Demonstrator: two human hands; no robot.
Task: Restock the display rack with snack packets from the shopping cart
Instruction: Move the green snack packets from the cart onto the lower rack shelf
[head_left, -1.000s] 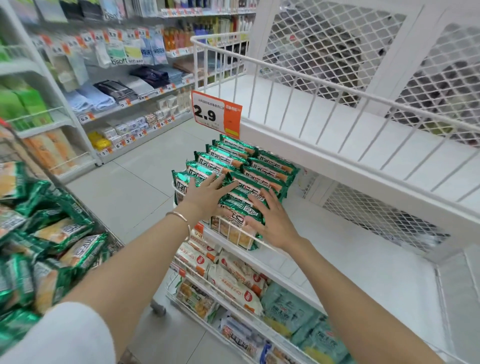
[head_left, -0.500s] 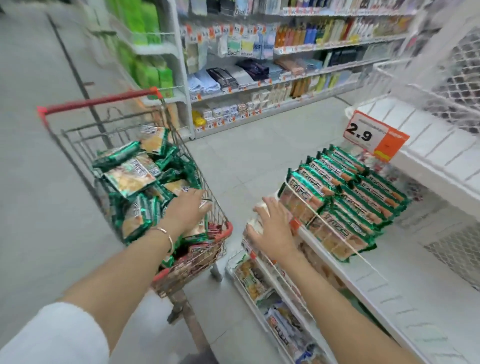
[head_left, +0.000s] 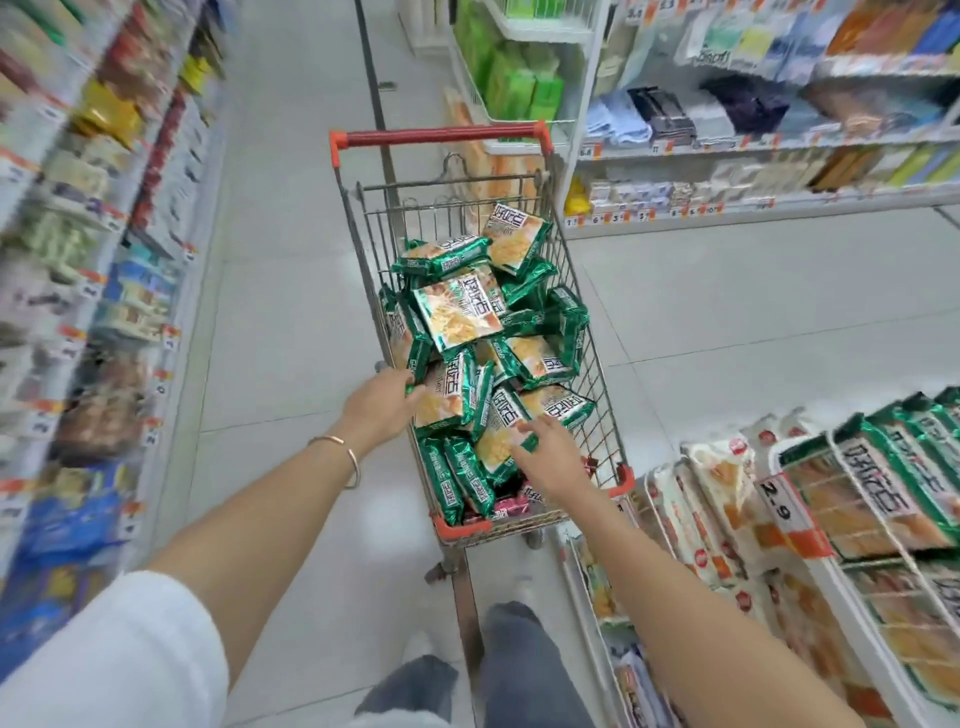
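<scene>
The green foil snack packets (head_left: 460, 312) lie heaped every which way in the red-handled wire shopping cart (head_left: 597, 395), which stands at twelve o'clock from the person. The white wire display rack (head_left: 841, 566) that they are bound for sits low at about four o'clock, with a row of the same packets already upright in it. Both hands are at the near end of the heap. The left hand (head_left: 379, 402) is at the cart's nine o'clock rim, and its fingertips reach the green edge of a flat packet (head_left: 441, 402) just at its three o'clock. That packet's long axis runs roughly six to twelve. Motion blur hides whether those fingers have closed on it, so I cannot tell. The right hand (head_left: 553, 460) is flat, its straight fingers laid on a tilted packet (head_left: 493, 447) at its ten o'clock and not curled round it. That packet's long axis slants from about seven to one. The right hand is the nearer to the rack, so its packet looks to have the shorter carry, a swing back towards four o'clock. The packet would probably need turning upright to match the standing row.
</scene>
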